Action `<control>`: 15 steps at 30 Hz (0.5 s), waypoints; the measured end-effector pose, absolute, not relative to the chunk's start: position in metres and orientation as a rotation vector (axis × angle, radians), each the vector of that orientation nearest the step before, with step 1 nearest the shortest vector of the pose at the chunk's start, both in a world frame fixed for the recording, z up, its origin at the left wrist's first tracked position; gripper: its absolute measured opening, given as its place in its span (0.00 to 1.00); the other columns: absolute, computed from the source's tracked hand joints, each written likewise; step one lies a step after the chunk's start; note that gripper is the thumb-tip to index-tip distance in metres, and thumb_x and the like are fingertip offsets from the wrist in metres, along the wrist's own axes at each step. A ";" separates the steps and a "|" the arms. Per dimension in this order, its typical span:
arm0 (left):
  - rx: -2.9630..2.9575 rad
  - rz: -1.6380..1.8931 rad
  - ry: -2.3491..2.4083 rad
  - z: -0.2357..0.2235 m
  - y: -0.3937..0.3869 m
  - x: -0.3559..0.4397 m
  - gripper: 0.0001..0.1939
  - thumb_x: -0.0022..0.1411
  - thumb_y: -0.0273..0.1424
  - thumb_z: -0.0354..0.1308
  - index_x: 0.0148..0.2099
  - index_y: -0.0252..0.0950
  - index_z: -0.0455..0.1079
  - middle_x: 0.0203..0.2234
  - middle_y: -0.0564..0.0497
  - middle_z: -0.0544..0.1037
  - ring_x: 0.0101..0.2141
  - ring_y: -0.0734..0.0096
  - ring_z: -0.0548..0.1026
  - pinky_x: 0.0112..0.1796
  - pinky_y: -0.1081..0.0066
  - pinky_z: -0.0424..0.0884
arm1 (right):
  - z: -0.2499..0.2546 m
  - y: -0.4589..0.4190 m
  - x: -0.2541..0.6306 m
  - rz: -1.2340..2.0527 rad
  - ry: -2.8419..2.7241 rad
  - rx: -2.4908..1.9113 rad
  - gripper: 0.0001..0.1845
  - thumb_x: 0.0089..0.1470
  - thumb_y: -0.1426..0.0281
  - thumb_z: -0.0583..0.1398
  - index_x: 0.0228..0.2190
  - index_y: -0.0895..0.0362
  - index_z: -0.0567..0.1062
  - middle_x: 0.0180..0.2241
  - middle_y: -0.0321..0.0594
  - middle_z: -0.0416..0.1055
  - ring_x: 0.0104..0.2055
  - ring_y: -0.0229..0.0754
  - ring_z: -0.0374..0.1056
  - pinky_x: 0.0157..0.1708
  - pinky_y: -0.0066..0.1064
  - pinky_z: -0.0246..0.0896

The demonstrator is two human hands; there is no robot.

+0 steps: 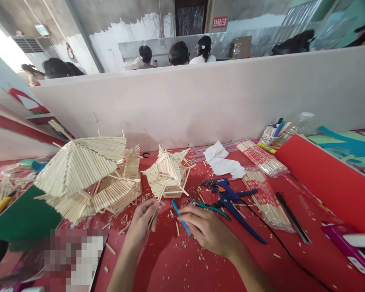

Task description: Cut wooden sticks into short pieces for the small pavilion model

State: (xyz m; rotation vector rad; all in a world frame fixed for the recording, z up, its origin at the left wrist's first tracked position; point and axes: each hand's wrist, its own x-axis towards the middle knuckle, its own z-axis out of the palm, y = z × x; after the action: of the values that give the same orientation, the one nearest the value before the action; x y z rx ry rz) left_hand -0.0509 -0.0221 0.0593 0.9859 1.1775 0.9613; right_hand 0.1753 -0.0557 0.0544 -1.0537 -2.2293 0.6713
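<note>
Head camera view: the left hand (142, 221) is just left of the middle, low in the frame, and it pinches a thin wooden stick (160, 197) that pokes up past the fingertips. The right hand (205, 227) is a bit right of the middle, bent over a blue pen (175, 207). I cannot tell if it grips the pen or just lies on it.

Near the middle of the frame, just past the hands, stands a small stick house (167, 170) with a pointy roof. A bigger stick house (82, 166) stands at the left. Little wood bits lie all over the red table (170, 265).

Right of the middle are green-handled pliers (214, 209), near a blue tool (229, 192) with an orange part. Crumpled white tissue (219, 156) lies above them. Farther right are two packs of sticks (263, 158), a black knife (293, 219) and a big red board (331, 180). A cup of pens (270, 136) stands at the upper right of the table.
</note>
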 end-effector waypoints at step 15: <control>1.024 0.945 1.210 0.059 -0.023 -0.053 0.22 0.55 0.50 0.62 0.35 0.33 0.70 0.07 0.62 0.58 0.12 0.81 0.50 0.19 0.74 0.43 | 0.057 -0.057 0.181 0.707 -2.258 -1.076 0.15 0.67 0.74 0.51 0.47 0.54 0.77 0.42 0.40 0.78 0.43 0.40 0.73 0.45 0.31 0.66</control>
State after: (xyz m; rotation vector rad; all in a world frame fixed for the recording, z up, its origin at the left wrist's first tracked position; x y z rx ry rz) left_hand -0.0531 -0.0225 0.0593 1.0235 1.2104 0.9453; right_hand 0.1805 -0.0569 0.0566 -1.0762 -2.2580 0.7075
